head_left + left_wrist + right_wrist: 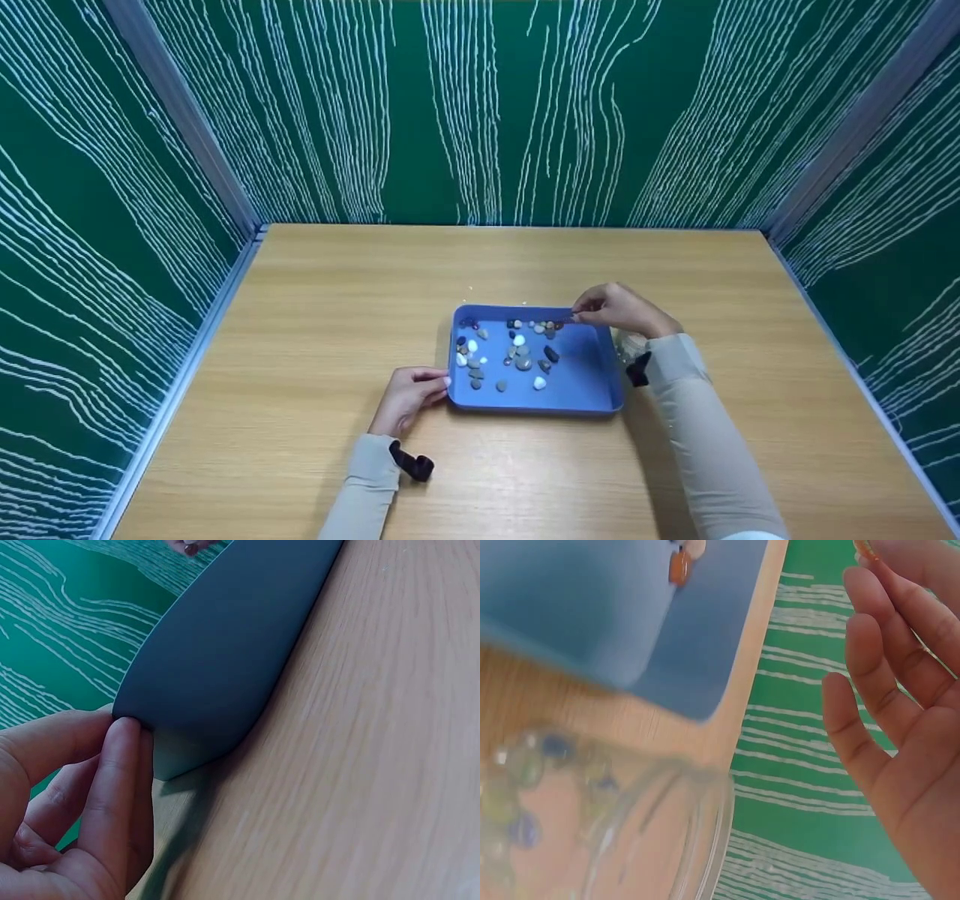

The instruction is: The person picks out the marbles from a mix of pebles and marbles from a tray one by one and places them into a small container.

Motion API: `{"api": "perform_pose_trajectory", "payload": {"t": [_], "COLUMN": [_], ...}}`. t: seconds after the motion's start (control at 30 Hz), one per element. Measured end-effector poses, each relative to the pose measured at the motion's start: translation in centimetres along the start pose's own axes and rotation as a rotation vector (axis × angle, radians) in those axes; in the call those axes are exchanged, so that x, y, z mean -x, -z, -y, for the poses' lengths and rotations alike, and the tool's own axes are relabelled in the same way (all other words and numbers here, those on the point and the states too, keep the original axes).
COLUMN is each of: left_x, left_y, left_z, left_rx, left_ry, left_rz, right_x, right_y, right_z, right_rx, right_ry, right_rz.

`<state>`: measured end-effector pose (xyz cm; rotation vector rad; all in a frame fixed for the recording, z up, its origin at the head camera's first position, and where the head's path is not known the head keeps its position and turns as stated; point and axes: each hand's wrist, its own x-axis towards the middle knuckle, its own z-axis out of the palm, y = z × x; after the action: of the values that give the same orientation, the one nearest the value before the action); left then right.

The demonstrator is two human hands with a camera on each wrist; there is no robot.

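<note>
A blue tray (589, 375) rests on the wooden table with several stones in it, white, grey and dark. At its left side, my left hand (409, 394) pinches the rim between thumb and fingers; the left wrist view shows the tray's outer wall (232, 637) beside those fingertips. My right hand (626, 309) is over the tray's far right corner. Between its thumb and index finger it pinches a small orange-brown stone (865, 549), mostly cut off by the frame edge in the right wrist view. The other fingers are spread apart. An orange-brown stone (679, 568) lies in the tray below.
Just right of the tray, partly hidden under my right wrist, stands a clear container (697, 840) with several glass marbles, some blue. Tiny pale bits lie on the table (337, 300) beyond the tray. Green panels (525, 112) with white lines enclose the table's back and sides.
</note>
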<state>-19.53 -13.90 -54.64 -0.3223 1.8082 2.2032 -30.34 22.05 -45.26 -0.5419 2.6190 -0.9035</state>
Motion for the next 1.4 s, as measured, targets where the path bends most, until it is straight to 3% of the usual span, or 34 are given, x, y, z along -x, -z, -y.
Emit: {"api": "perform_pose_trajectory", "payload": {"t": [0.23, 0.6, 0.97, 1.4], "left_x": [0.0, -0.2, 0.1, -0.1], "left_y": [0.0, 0.1, 0.0, 0.1], "left_z": [0.1, 0.1, -0.2, 0.2], "left_rx": [-0.022, -0.017, -0.019, -0.011], "left_ry": [0.027, -0.002, 0.010, -0.008], "left_rz": [-0.012, 0.012, 0.008, 0.008], "right_x": [1.4, 3.7, 5.8, 6.7], "right_y": [1.0, 2.7, 3.7, 3.9], "right_z": [-1.9, -5.2, -6.9, -8.0], "right_rx": [0.009, -0.029, -0.051, -0.023], "right_ry": [-0.002, -0.104, -0.187, -0.162], "right_rz": [-0.035, -0.045, -0.052, -0.090]}}
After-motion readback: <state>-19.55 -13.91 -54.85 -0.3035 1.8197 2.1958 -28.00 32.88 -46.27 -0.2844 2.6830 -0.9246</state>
